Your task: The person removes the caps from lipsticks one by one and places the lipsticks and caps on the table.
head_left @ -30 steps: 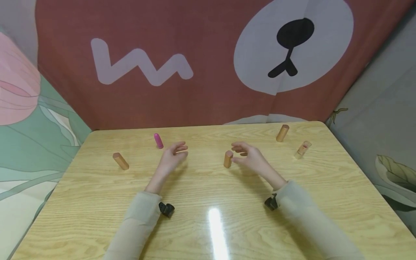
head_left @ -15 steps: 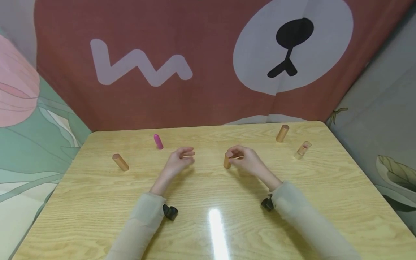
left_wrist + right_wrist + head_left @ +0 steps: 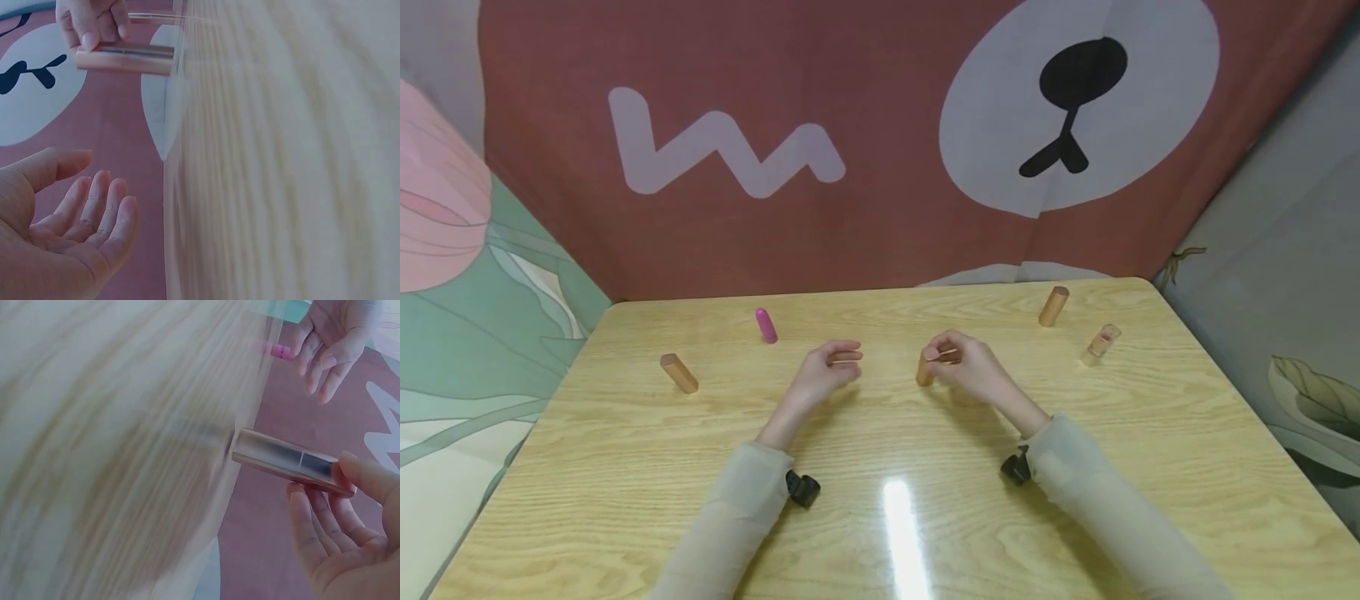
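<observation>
One copper tube is standing upright on the table, and my right hand is pinching it near its top between thumb and fingers. My left hand is hovering across from it, fingers loosely bent, thumb apart from them. To my left, a pink tube and a second copper tube are standing; to my right, a third copper tube and a clear tube.

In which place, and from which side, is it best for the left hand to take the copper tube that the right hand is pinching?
Probably the bare middle of the copper tube, from the left: it is upright with straight sides, the right hand pinches its upper end from the right, and the left hand is empty opposite.
</observation>
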Motion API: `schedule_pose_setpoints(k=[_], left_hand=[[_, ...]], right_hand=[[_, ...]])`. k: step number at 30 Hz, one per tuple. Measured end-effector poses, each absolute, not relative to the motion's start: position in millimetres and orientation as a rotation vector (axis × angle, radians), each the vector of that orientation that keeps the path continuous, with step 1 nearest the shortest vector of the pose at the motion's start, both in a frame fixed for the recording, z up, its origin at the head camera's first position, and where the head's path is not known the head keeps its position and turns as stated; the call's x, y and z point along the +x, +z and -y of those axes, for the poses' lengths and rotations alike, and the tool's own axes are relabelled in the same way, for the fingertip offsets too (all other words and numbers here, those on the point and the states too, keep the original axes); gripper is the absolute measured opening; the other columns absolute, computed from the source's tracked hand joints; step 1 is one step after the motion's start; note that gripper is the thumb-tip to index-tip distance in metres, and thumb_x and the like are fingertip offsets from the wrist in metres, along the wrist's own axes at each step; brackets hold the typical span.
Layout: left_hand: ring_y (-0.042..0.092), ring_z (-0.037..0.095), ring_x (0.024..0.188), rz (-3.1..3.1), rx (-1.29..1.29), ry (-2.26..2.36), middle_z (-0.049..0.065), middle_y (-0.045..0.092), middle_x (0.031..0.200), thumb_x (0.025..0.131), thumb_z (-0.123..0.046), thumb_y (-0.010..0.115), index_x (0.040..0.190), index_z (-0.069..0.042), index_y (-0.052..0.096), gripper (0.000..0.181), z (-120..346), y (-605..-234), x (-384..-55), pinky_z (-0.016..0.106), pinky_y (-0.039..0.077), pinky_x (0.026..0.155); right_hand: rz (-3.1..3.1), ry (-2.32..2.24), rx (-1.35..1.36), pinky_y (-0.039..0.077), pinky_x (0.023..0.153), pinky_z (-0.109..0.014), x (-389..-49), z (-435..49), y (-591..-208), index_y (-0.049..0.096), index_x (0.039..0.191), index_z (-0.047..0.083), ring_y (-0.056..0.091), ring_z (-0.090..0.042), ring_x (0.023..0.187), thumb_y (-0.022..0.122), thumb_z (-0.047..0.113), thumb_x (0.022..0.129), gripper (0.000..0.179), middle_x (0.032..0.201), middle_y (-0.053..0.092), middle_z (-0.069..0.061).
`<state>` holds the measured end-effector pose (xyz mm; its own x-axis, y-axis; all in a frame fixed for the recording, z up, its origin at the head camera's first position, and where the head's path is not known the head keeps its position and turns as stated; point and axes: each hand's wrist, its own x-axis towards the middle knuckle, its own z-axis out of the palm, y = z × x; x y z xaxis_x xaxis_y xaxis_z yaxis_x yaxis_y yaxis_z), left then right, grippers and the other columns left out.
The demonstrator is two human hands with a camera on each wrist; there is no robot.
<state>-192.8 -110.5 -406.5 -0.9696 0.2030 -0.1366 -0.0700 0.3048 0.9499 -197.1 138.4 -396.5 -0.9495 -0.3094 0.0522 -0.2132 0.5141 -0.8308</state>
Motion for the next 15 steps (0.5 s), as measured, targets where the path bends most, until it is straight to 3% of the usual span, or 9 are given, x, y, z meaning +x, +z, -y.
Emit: schedule_pose_setpoints(k=[5,11,15], left_hand=[[0.055,0.04,0.121,-2.312,0.188,1.738,0.026,0.056,0.131,0.091,-0.001,0.057,0.133,0.006,0.049,0.044,103,-406,-194,0.041,0.051,0.097],[0.055,0.038,0.122,-2.273,0.251,1.69,0.023,0.055,0.132,0.09,-0.006,0.061,0.135,0.002,0.048,0.047,89,-407,-193,0.042,0.051,0.098],[0.054,0.035,0.123,-2.262,0.252,1.665,0.018,0.055,0.134,0.089,-0.013,0.066,0.136,-0.002,0.049,0.051,80,-406,-192,0.042,0.049,0.101]], right_hand=[[-2.608,-1.493,-0.389,0.055,0.087,-0.037,-197,-134,-393,0.059,0.106,0.0,0.064,-0.035,0.108,0.067,0.011,0.089,0.022,0.114,0.064,-0.019],[-2.485,-1.65,-0.247,0.054,0.091,-0.039,-198,-128,-391,0.056,0.113,-0.003,0.063,-0.034,0.11,0.065,0.016,0.091,0.03,0.117,0.061,-0.021],[-2.393,-1.756,-0.189,0.054,0.092,-0.038,-199,-126,-390,0.054,0.116,-0.005,0.066,-0.022,0.1,0.064,0.017,0.092,0.034,0.117,0.06,-0.02]])
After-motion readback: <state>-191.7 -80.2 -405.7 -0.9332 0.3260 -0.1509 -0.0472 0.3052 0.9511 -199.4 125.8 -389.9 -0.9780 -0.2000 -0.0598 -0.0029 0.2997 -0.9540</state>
